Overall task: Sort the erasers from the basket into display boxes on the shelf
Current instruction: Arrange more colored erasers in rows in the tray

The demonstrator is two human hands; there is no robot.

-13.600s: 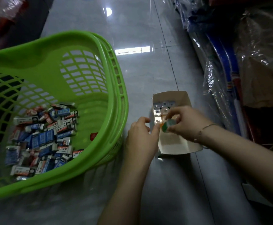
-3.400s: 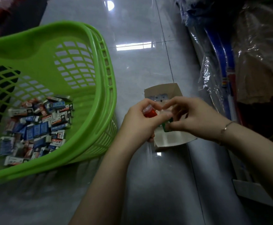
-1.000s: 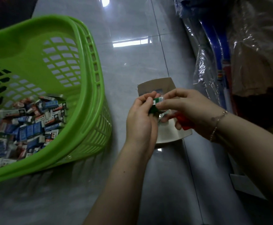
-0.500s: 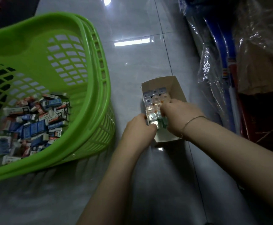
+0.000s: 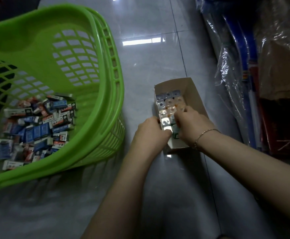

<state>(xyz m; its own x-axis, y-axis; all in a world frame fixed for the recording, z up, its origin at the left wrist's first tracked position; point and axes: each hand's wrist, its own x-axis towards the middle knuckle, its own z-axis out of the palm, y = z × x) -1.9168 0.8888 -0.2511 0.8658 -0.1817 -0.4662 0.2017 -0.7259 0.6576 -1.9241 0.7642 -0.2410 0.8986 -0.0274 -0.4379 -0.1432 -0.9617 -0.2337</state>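
Observation:
A green plastic basket (image 5: 106, 94) stands on the floor at the left, and several boxed erasers (image 5: 37, 125) lie piled in its bottom. To its right a cardboard display box (image 5: 195, 95) sits on the floor, with rows of small clear-cased erasers (image 5: 170, 102) at its far end. My left hand (image 5: 149, 133) grips the box's near left wall, thumb over the erasers. My right hand (image 5: 190, 125) is inside the box with its fingers curled down, pinching a green eraser (image 5: 175, 135) at the end of the rows. What my right palm covers is hidden.
Grey glossy floor tiles (image 5: 149, 57) run between the basket and the box. Goods wrapped in clear plastic (image 5: 235, 75), with blue and red poles, line the right side close to the box.
Both hands have come down from above the box to its near end. The green eraser now sits low in the box at the end of the rows, and the red one is out of sight.

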